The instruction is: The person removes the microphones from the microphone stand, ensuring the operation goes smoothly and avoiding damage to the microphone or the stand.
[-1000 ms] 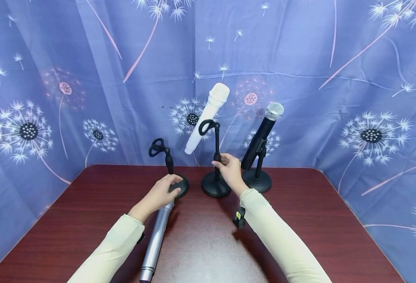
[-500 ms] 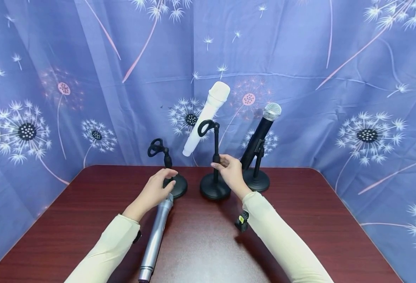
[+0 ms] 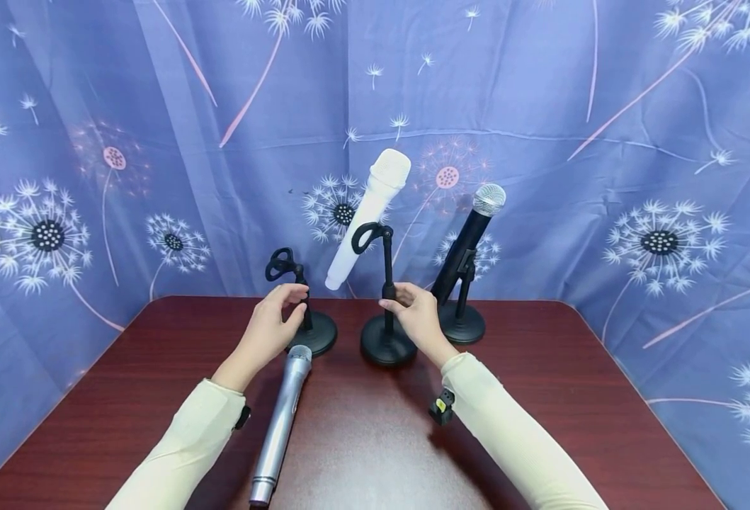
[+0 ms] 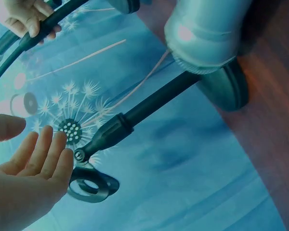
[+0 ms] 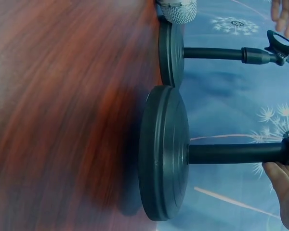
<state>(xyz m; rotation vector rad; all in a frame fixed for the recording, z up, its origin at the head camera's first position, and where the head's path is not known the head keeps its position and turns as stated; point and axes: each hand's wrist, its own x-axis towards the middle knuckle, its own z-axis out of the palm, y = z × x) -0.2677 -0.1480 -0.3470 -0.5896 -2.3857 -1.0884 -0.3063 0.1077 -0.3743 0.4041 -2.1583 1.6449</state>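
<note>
My right hand (image 3: 419, 315) pinches the upright pole of the middle black microphone stand (image 3: 387, 340), thumb in front. A white microphone (image 3: 365, 219) slants above the table at the top of this stand, overlapped by the loop of its clip. My left hand (image 3: 266, 326) hovers by the pole of the left microphone stand (image 3: 314, 333), whose looped clip (image 4: 91, 185) holds nothing. Its fingers are loosely bent with nothing between them, as the left wrist view shows. A silver microphone (image 3: 282, 425) lies on the table below the left hand, its head toward the left stand's base.
On the right, a black microphone (image 3: 464, 248) with a silver head rests tilted in the clip of a third stand (image 3: 460, 326). All stands are near the back edge of the reddish-brown table (image 3: 540, 397). A blue dandelion-print curtain (image 3: 540, 106) hangs behind.
My left hand has risen from over the silver microphone's head toward the left stand's pole. The middle stand has come slightly nearer in my right hand, the white microphone shifting with it.
</note>
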